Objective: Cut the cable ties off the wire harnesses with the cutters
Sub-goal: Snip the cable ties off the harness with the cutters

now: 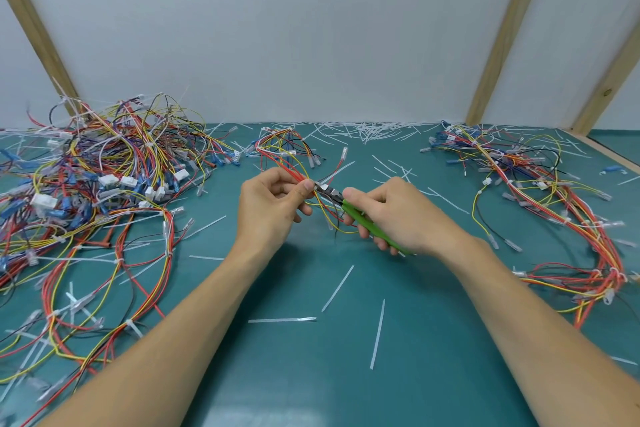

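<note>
My left hand [273, 201] pinches a wire harness [287, 152] of red, yellow and black wires just above the middle of the teal table. In my right hand [394, 215] I grip green-handled cutters [360, 217]. Their metal jaws [323, 189] touch the wires right beside my left thumb. The harness runs back from my left hand toward the far edge, and its loose ends hang below the jaws. Whether a cable tie sits between the jaws is hidden.
A big heap of tied harnesses [97, 184] fills the left side. Another spread of harnesses [554, 198] lies at the right. Cut white tie pieces [377, 333] litter the teal mat [311, 374], thickest along the back wall [374, 130]. Wooden struts rise at both sides.
</note>
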A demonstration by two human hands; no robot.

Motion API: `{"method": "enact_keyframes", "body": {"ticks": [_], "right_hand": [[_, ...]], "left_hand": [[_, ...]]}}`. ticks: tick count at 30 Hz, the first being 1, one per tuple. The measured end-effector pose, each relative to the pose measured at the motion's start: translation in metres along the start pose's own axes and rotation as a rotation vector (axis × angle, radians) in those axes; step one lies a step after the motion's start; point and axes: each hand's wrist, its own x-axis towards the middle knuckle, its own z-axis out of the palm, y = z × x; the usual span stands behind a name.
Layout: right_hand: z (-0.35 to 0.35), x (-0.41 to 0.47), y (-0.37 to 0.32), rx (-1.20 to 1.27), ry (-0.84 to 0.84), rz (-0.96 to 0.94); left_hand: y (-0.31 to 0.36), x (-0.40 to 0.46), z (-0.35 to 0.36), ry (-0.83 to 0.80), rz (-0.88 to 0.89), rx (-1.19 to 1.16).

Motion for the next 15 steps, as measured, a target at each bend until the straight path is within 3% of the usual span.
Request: {"method": "enact_keyframes", "body": {"ticks": [15], "right_hand": [[0.0015,0.0003,-0.0025,0.028,-0.043,-0.015]], "left_hand": [[-0.0034,0.0028,-0.0014,0.001,0.009,-0.001]]}}
